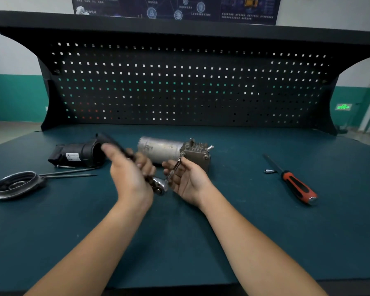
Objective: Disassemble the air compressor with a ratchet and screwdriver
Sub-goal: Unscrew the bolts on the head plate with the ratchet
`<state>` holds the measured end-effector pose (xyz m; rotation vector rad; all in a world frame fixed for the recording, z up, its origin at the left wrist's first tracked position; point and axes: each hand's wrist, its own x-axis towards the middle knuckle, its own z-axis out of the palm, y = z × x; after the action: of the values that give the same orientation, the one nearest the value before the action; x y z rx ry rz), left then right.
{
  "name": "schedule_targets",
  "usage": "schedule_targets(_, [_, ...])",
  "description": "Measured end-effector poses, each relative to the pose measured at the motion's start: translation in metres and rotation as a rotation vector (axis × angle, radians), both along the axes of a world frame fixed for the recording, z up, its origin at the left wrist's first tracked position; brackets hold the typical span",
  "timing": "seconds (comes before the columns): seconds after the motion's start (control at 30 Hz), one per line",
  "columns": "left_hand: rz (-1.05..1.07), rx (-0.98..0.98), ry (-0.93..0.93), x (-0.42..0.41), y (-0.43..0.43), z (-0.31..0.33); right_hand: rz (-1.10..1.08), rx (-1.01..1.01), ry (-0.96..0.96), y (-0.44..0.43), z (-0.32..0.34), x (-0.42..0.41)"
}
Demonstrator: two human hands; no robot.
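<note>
Both hands meet at centre: left hand (130,178) curled round the ratchet (159,185) handle, right hand (188,180) pinching the bit (174,167) at its head — probably seating it. Compressor (171,150) lies at twelve o'clock, just beyond; screwdriver (295,184) at three — set aside.

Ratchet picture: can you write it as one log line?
left grip: holds ratchet handle | right grip: pinches bar on ratchet | compressor: lying behind ratchet | screwdriver: lying at right
</note>
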<state>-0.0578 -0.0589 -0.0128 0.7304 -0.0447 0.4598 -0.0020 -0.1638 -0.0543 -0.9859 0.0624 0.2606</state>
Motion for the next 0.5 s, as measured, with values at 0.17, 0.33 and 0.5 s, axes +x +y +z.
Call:
schedule_targets(0.17, [-0.038, -0.164, 0.093, 0.01, 0.015, 0.002, -0.011, -0.037, -0.032, -0.001, 0.001, 0.001])
schedule_targets(0.33, [0.092, 0.675, -0.341, -0.007, -0.008, -0.009, -0.039, -0.127, -0.042, -0.005, 0.001, -0.002])
schedule_targets(0.5, [0.039, 1.353, -0.691, -0.012, -0.018, -0.032, -0.022, -0.135, -0.152, -0.014, -0.003, -0.009])
